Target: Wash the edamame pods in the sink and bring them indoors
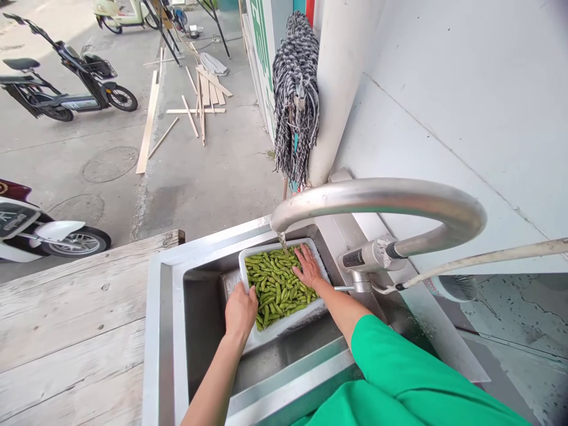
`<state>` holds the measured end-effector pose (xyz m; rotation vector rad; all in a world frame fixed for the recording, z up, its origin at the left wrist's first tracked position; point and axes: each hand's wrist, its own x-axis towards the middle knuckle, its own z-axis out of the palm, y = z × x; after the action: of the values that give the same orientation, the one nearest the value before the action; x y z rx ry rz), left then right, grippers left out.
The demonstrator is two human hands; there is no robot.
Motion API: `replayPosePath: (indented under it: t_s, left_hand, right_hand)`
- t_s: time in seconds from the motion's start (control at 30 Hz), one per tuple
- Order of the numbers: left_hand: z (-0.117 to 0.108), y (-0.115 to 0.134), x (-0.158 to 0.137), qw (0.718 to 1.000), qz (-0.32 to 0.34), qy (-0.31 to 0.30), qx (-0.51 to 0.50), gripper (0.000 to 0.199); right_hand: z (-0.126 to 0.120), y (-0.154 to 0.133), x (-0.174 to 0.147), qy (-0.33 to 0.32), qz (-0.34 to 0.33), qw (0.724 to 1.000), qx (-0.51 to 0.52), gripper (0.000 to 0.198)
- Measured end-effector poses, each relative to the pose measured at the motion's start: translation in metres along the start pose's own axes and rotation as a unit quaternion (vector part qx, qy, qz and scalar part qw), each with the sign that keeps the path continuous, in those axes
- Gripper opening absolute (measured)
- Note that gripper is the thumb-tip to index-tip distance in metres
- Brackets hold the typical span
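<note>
A white plastic tub [284, 328] full of green edamame pods [277, 284] sits in the stainless steel sink [199, 319]. My left hand [242, 310] grips the tub's left rim, the thumb over the edge and the other fingers hidden outside it. On the right side of the pods lies my right hand [307, 266], its fingers spread flat over them. Water [283, 239] runs from the curved metal faucet [377, 198] onto the far part of the pods.
Left of the sink is a wooden plank table [71, 331]. A grey string mop [296, 94] hangs by a white pipe [341, 77] behind the sink. A pale hose [483, 257] reaches the faucet base. Wood strips [202, 100] and scooters [80, 89] are on the ground beyond.
</note>
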<state>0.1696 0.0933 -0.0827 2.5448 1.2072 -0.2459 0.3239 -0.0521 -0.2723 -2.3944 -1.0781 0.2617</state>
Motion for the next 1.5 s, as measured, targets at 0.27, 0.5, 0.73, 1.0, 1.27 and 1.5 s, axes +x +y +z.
replayPosePath:
  t_s: [0.27, 0.5, 0.73, 1.0, 1.27, 1.5]
  left_hand:
    - [-0.002, 0.003, 0.006, 0.996, -0.048, -0.029, -0.074, 0.027]
    - [-0.006, -0.009, 0.024, 0.957, -0.123, -0.184, -0.188, 0.05]
    - [-0.006, -0.007, 0.022, 0.93, -0.143, -0.229, -0.25, 0.053]
    - [-0.02, -0.017, -0.007, 0.912, -0.172, -0.218, -0.301, 0.054]
    - [-0.049, -0.028, -0.023, 0.876, -0.275, -0.218, -0.331, 0.05]
    - [-0.109, -0.035, -0.044, 0.868, -0.31, -0.207, -0.328, 0.036]
  right_hand:
    - [0.002, 0.003, 0.0, 0.002, -0.005, 1.0, 0.006, 0.065]
    - [0.005, 0.005, 0.0, 0.018, -0.015, 0.998, 0.055, 0.065]
    - [0.006, 0.005, -0.002, 0.019, -0.016, 0.997, 0.079, 0.065]
    - [0.028, -0.01, -0.009, -0.017, -0.049, 0.992, 0.111, 0.068]
    - [0.047, -0.049, -0.013, -0.089, -0.072, 0.978, 0.174, 0.067]
    - [0.033, -0.104, -0.013, -0.118, -0.079, 0.967, 0.213, 0.067]
